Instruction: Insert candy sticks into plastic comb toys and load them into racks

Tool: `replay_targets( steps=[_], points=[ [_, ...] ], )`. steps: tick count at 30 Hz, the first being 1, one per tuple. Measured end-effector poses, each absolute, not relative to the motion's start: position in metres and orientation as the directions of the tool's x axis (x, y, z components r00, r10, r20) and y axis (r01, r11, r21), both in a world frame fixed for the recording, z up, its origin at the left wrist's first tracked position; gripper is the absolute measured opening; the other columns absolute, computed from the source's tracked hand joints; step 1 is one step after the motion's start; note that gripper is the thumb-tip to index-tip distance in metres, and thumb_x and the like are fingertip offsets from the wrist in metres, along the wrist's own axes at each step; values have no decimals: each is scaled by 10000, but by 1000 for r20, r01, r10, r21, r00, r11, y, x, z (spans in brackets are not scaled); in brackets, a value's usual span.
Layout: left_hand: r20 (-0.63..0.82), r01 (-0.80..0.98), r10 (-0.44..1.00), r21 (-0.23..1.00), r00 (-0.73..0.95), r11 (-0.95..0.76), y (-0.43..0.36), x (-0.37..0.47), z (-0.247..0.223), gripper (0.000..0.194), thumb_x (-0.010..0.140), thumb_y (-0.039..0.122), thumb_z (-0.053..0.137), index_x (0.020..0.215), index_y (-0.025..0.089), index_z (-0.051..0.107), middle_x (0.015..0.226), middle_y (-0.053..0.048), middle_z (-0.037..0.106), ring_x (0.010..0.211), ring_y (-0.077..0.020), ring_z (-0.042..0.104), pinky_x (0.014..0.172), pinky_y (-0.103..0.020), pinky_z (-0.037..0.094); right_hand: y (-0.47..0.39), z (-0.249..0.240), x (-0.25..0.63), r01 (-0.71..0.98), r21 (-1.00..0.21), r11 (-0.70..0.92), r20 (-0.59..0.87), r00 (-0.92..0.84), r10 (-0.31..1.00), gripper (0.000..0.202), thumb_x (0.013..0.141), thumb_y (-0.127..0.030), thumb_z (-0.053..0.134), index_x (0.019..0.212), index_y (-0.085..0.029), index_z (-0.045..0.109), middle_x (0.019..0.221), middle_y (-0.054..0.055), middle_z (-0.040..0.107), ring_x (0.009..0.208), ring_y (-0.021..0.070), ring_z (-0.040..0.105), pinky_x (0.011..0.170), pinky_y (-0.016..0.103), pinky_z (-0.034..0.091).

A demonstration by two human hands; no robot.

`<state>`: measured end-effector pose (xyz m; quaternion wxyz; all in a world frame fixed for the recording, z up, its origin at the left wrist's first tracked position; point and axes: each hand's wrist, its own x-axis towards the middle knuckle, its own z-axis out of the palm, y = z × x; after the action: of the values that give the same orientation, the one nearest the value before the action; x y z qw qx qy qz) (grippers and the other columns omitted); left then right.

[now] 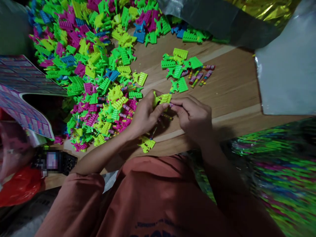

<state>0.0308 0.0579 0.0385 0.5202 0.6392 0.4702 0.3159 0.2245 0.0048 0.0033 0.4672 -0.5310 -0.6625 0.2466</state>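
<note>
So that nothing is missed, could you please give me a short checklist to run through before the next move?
1. Left hand holding yellow toy: ok.
2. Right hand pinching tube at the toy's edge: ok.
3. Tube fully seated in toy: cannot tell, fingers hide the join.
4. Loose tubes in view beyond the hands: ok.
5. Table between the arms uncluttered: not ok, another toy lies there.

Brick-red shirt, loose sleeves, dark lettering (partly cut off).
</note>
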Motion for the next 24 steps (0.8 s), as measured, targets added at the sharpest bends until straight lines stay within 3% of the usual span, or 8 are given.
replay_targets(
  steps=[5, 7, 12, 14, 17, 19, 22, 24],
  points=[
    [-248, 319, 875, 941, 415, 116, 58, 5, 69, 480, 837, 591, 986, 983, 262, 669, 787, 18, 634, 666, -170, 541, 611, -315, 396, -12, 8, 209, 478, -812, 335, 312, -131, 941, 240, 1081, -240, 719, 1268, -325, 843, 1199, 46, 882, 1113, 285, 836, 1016, 436, 708],
    [-260, 405, 881, 910, 396, 86, 68, -16, 83, 464, 783, 516, 1025, 1007, 265, 705, 814, 9, 639, 684, -176, 549, 616, -325, 403, -11, 3, 215, 454, -830, 323, 280, -161, 946, 324, 1047, -280, 777, 1364, -332, 823, 1263, 48, 872, 1133, 295, 829, 1032, 455, 706],
    [-236, 625, 874, 775, 425, -95, 99, -71, 109, 443, 791, 466, 977, 1159, 305, 790, 844, 8, 680, 720, -192, 535, 654, -361, 416, 8, -23, 275, 515, -834, 198, 248, 30, 968, 246, 1065, -304, 743, 1276, -347, 863, 1189, 61, 837, 1060, 295, 796, 989, 482, 681],
    [-209, 677, 884, 720, 419, -150, 110, -81, 115, 505, 781, 538, 969, 1196, 303, 803, 1042, -19, 780, 851, -222, 607, 738, -377, 481, 19, -35, 301, 589, -798, 128, 241, 118, 963, 196, 1078, -308, 726, 1199, -344, 876, 1132, 70, 814, 1054, 307, 776, 1017, 513, 659],
    [-156, 756, 929, 633, 335, -166, 129, -77, 116, 590, 799, 640, 928, 1242, 271, 799, 1327, -47, 813, 1078, -271, 680, 919, -395, 548, 39, -46, 320, 699, -713, 47, 221, 161, 962, 202, 1079, -284, 699, 1172, -317, 875, 1110, 83, 794, 1108, 324, 752, 1093, 550, 618],
    [-163, 822, 939, 543, 302, -170, 148, -63, 109, 522, 907, 550, 839, 1306, 215, 791, 1374, -77, 814, 1147, -266, 695, 1003, -378, 551, 53, -49, 319, 766, -642, 11, 212, 164, 963, 269, 1083, -232, 648, 1234, -271, 867, 1206, 112, 797, 1226, 333, 731, 1158, 556, 582],
    [-279, 917, 917, 360, 283, -173, 180, -36, 88, 418, 989, 288, 720, 1368, 122, 779, 1435, -131, 799, 1220, -258, 687, 1131, -394, 524, 69, -48, 307, 848, -522, -88, 161, 199, 967, 279, 1087, -231, 657, 1291, -182, 842, 1362, 189, 754, 1362, 358, 675, 1208, 550, 542],
    [-337, 936, 895, 294, 292, -195, 201, -21, 69, 412, 981, 220, 739, 1386, 152, 769, 1497, -101, 774, 1262, -250, 650, 1226, -421, 483, 73, -46, 301, 889, -440, -125, 122, 197, 973, 256, 1085, -297, 715, 1265, -156, 828, 1403, 222, 720, 1376, 378, 648, 1208, 553, 534]
  ],
)
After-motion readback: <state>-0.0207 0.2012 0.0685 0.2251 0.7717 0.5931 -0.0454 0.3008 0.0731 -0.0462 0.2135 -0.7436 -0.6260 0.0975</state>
